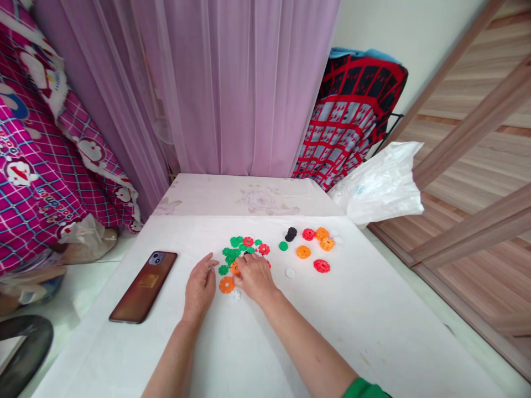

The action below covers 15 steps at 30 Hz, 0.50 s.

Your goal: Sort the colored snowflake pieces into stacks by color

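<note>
Left hand [201, 284]: released, fingers loosely curved, resting over the worktop [249, 354] just left of the disc pile. Right hand [255, 276]: palm down over the pile's near right side, thumb and fingertips at the upper orange disc [235, 268]. Can't tell if it's actually gripped; the hand covers part of it.

Pile sits between and ahead of the hands: mostly green discs [232, 254], some overlapping, with red discs [264, 250] at the far and right edges. A bit of black shows just past the right fingers. Lower orange disc [227, 285] lies flat on the near side, between the hands; notched white disc [235, 296] just nearer than that.

Second, looser group right of the pile, well apart from the left hand: black discs [291, 234] bunched at its left, single green disc [283, 246] just below them, then orange pieces [303, 252] and red pieces [322, 266] spread rightward. Plain white disc [290, 273] is on the near side of that group.

Phone [143, 287] lies camera-side up, left of the left hand. White bag [379, 185] at the worktop's far right corner, purple curtain [240, 88] behind.
</note>
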Each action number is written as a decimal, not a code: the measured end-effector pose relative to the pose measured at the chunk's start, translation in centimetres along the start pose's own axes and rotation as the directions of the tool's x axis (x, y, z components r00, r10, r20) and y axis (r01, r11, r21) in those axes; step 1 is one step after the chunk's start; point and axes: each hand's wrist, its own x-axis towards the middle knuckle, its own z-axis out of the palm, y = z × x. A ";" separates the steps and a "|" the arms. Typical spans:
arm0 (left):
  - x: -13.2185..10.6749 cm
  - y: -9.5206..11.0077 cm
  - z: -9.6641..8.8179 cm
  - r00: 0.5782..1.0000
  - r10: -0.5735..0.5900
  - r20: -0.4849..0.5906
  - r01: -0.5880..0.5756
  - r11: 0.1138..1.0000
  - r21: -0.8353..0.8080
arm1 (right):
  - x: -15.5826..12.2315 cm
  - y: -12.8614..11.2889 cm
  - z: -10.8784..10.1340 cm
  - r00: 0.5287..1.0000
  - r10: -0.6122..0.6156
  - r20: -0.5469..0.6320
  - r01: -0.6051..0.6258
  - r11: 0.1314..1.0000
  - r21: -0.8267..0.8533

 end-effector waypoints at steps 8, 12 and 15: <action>0.1 -0.4 0.2 1.000 -0.003 0.014 0.003 1.000 0.005 | 0.4 -0.2 0.4 0.999 0.041 -0.001 -0.041 0.999 -0.001; 0.1 -0.4 0.1 1.000 -0.005 0.017 0.005 1.000 0.014 | 0.0 0.2 0.2 0.998 0.054 -0.031 -0.053 0.998 0.021; 0.1 -0.3 0.0 1.000 -0.005 0.007 0.005 1.000 0.019 | -1.2 2.8 -0.8 0.989 0.122 -0.081 -0.117 0.991 0.064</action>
